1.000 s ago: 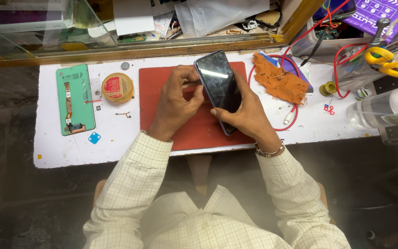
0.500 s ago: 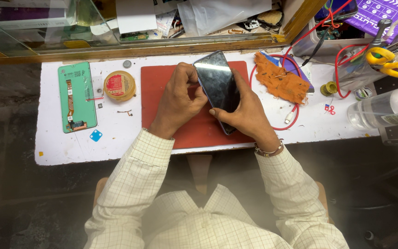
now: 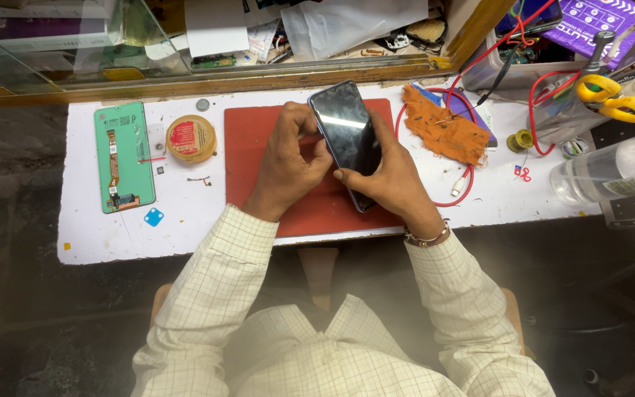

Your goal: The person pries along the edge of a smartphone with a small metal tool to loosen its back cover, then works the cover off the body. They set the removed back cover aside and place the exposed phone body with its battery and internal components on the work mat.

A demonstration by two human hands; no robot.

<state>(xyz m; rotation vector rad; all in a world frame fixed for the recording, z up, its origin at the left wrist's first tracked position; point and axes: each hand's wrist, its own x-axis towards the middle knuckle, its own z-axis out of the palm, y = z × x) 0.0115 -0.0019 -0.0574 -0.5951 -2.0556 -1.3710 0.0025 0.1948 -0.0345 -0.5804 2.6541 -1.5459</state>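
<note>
A black smartphone (image 3: 347, 132) with a dark glossy screen is held tilted above the red work mat (image 3: 259, 125). My right hand (image 3: 387, 180) cradles it from below and the right side, thumb on its lower screen edge. My left hand (image 3: 288, 158) grips the phone's left edge with bent fingers pressing against the side. Both forearms wear a light checked shirt, and a bracelet sits on the right wrist.
On the white bench: a green phone back panel (image 3: 123, 156) at left, a round yellow tin with red lid (image 3: 190, 138), an orange cloth (image 3: 446, 131), red cable (image 3: 472, 173), yellow-handled scissors (image 3: 615, 99), a clear plastic bottle (image 3: 611, 173). A glass-fronted cluttered shelf runs behind.
The phone has shifted slightly left and lower over the mat. My left fingers have moved along its left edge; both hands still hold it.
</note>
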